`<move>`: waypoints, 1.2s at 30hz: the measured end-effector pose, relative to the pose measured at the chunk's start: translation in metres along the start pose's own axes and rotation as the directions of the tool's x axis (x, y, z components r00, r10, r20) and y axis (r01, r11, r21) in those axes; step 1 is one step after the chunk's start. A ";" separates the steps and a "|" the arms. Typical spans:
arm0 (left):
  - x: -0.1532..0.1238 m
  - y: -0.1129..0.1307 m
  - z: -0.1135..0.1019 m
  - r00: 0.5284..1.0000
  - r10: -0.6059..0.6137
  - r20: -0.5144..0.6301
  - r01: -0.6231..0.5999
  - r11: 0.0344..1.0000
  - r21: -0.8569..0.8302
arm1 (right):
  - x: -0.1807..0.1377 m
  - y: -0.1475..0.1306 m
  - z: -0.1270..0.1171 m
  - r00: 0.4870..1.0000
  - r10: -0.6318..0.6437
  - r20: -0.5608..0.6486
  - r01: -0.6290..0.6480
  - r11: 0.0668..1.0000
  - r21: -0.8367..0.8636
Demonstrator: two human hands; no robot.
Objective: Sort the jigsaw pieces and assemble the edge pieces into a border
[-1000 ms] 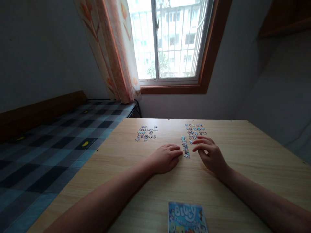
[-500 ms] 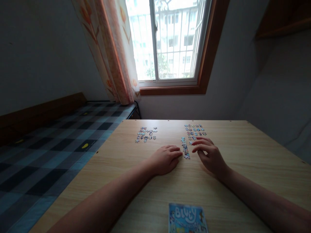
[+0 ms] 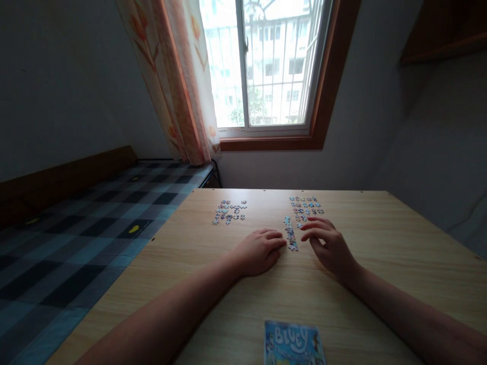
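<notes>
A short strip of joined jigsaw pieces (image 3: 290,233) lies upright in the middle of the wooden table (image 3: 380,253). My left hand (image 3: 261,249) rests palm down just left of the strip, fingers stretched flat, tips almost touching it. My right hand (image 3: 327,244) hovers just right of the strip, fingers apart and slightly curled, holding nothing. Behind my right hand lies a group of loose pieces (image 3: 305,206). A second group of loose pieces (image 3: 229,211) lies further left.
A blue puzzle box (image 3: 293,343) lies at the table's near edge. A bed with a checked cover (image 3: 76,223) stands along the table's left side. Behind the table are a window (image 3: 266,66), a curtain (image 3: 178,76) and grey walls.
Both hands stay beside the strip with almost no movement. The view has tipped slightly, so everything sits a little lower in the picture.
</notes>
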State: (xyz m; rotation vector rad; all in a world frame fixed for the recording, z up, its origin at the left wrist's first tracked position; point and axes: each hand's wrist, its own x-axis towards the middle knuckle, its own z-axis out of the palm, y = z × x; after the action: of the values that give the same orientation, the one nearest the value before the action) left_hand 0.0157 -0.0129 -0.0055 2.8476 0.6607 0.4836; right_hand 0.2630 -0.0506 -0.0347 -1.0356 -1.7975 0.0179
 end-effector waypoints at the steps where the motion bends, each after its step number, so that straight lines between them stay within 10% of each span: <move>1: 0.000 0.000 0.000 1.000 0.000 0.000 0.000 1.000 -0.001 | 0.000 0.000 0.000 1.000 0.002 -0.001 -0.002 1.000 0.001; 25: -0.001 0.000 0.000 1.000 -0.012 -0.004 0.012 1.000 0.012 | 0.001 -0.002 0.000 1.000 -0.003 -0.005 0.003 1.000 0.008; 36: 0.001 -0.002 -0.006 0.998 -0.004 -0.064 0.009 0.997 0.073 | 0.033 -0.134 -0.081 0.970 -0.222 0.098 0.198 0.957 0.212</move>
State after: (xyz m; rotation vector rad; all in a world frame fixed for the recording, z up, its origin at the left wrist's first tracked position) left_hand 0.0137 -0.0095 0.0003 2.9082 0.7133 0.5621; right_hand 0.2368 -0.1485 0.0890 -0.7091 -1.9630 0.1319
